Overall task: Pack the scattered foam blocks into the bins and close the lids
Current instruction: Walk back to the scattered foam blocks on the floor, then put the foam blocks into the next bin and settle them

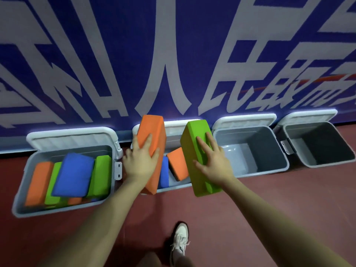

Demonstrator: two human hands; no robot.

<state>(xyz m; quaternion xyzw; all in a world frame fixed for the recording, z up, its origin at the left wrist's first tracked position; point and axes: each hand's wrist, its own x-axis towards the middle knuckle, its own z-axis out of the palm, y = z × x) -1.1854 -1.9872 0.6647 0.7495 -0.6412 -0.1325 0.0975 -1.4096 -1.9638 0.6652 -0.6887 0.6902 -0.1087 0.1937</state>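
Four grey bins stand in a row on the red floor (250, 209) against a blue wall (115, 54) with large white lettering, all with their white lids tipped back open. The leftmost bin (19, 199) is packed with foam blocks: an orange block (37, 184), green ones, and a blue block (74, 175) lying tilted across the top.

Next along, the left hand (139, 160) grips a long orange block (153, 135), fingers spread over its upper face and thumb round the side, holding it on end above the second bin (171, 186). Inside that bin a small orange block (178, 163) leans beside a blue one (164, 174).

The right hand (212, 162) holds a green block (196, 151) the same way, fingers splayed across its face, above the second bin's right edge.

The third bin (285, 160) and the fourth bin (350, 155) hold nothing visible. A white shoe (180, 241) shows below, between the forearms.
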